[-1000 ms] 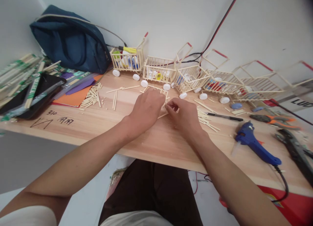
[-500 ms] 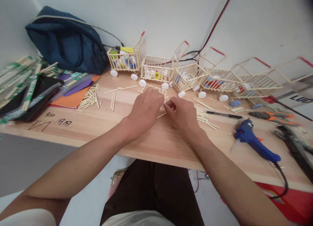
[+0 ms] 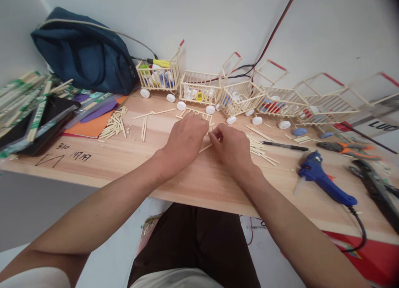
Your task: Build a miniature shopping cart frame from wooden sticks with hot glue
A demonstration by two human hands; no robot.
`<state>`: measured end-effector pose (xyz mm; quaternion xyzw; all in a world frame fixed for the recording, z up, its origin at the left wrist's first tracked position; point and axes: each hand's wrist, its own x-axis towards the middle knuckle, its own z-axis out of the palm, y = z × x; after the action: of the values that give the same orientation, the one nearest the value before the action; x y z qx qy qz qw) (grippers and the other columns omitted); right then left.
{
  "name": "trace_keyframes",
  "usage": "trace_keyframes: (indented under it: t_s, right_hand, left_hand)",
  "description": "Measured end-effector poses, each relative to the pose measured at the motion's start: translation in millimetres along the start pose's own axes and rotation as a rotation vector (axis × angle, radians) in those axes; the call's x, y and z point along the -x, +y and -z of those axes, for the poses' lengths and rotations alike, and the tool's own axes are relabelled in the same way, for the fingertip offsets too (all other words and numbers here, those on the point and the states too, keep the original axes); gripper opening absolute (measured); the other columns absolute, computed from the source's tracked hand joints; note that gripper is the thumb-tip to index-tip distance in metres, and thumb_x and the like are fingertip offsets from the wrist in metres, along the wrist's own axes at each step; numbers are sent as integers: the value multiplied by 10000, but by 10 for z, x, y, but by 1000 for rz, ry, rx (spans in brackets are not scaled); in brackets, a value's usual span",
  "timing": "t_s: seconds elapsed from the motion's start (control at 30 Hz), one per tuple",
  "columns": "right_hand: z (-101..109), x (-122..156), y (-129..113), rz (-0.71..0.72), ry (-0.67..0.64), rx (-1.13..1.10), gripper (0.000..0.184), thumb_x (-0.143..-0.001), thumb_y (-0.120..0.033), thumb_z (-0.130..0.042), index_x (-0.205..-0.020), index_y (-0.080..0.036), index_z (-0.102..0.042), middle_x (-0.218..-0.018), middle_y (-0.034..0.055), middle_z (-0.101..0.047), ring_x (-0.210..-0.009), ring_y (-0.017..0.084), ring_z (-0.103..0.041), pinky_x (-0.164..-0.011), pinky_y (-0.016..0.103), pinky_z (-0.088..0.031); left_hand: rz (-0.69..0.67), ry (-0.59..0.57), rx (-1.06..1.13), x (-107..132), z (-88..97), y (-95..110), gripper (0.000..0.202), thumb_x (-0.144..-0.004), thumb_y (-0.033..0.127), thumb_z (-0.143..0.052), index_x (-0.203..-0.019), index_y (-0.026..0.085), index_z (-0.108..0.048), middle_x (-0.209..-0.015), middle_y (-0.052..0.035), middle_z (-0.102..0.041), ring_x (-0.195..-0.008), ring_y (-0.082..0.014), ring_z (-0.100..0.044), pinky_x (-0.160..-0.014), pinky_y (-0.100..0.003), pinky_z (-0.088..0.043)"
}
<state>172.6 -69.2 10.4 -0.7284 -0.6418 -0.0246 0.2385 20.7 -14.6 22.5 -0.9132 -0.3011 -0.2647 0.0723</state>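
My left hand (image 3: 189, 133) is curled over a flat frame of thin wooden sticks (image 3: 204, 114), which shows beyond its knuckles. Its fingertips are hidden beneath it. Close beside it, my right hand (image 3: 232, 146) is closed in a pinch, thumb against forefinger. Whatever lies between those fingers is too small or covered to make out. A short stick (image 3: 205, 148) lies on the wood between the two hands. Right of my right hand are loose sticks (image 3: 262, 151) and a black pen (image 3: 285, 146).
Stick-built trolleys (image 3: 201, 88) with white wheels line the wall. A blue bag (image 3: 84, 51), bundled sticks (image 3: 23, 101) and a pile of short sticks (image 3: 114, 124) lie left. At right are a blue glue gun (image 3: 327, 182), orange-handled pliers (image 3: 349, 148) and a black-handled tool (image 3: 375, 192).
Both hands keep nearly the same place and grip. The whole view has shifted very slightly; nothing is visibly picked up or put down.
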Motion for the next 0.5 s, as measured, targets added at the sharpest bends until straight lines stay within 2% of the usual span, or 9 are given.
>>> trace_keyframes:
  t_s: [0.5]
  right_hand:
    - [3, 15, -15, -16, -3, 90, 195, -921, -329, -521, -782, -202, -568, -757, 53, -667, -698, 200, -553, -589, 296, -247]
  left_hand:
    - [-8, 1, 19, 7, -23, -1, 215, -889, 76, -463, -775, 150, -630, -756, -78, -593, -801, -228, -550, -633, -341, -370]
